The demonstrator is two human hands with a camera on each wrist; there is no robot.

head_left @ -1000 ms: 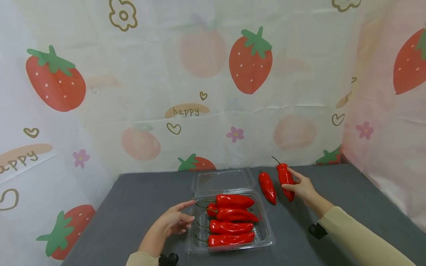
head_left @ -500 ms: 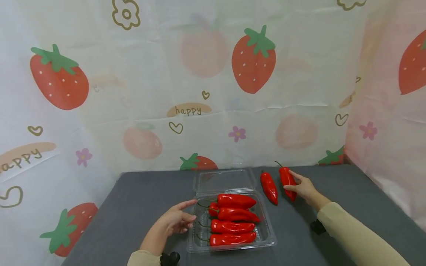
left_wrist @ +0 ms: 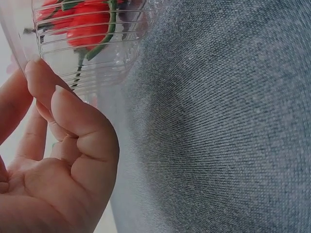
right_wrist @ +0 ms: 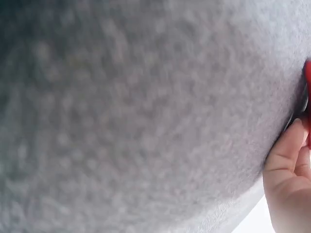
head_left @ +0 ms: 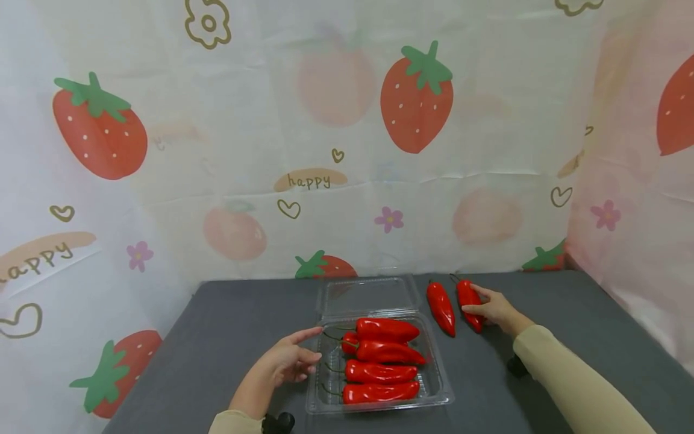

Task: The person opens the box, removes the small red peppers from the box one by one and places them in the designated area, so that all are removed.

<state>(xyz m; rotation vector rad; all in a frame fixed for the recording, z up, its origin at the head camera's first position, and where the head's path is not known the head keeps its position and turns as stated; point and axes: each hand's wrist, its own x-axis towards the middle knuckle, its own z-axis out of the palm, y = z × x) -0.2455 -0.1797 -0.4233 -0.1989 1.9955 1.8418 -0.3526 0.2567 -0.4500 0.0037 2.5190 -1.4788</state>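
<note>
My right hand (head_left: 496, 310) grips a long red pepper (head_left: 468, 304) between thumb and fingers, low over the table at the back right. In the right wrist view only a sliver of that pepper (right_wrist: 308, 77) shows at the right edge. Another red pepper (head_left: 441, 308) lies just left of it. My left hand (head_left: 290, 360) is at the left side of a clear plastic container (head_left: 434, 386), its index finger stretched to the rim. In the left wrist view the fingertips (left_wrist: 39, 73) sit right at the clear wall. Inside the container, several red peppers (head_left: 382, 372) lie crosswise, green stems to the left.
The container's clear lid (head_left: 368, 295) lies folded back behind it. A dark grey cloth covers the table (head_left: 244, 313). A strawberry-printed curtain (head_left: 336, 229) hangs right behind the table's back edge and along both sides.
My right hand has lowered the gripped pepper towards the table, beside the other loose pepper, its stem dipping as well. The left hand keeps its place at the container. The head view has shifted slightly.
</note>
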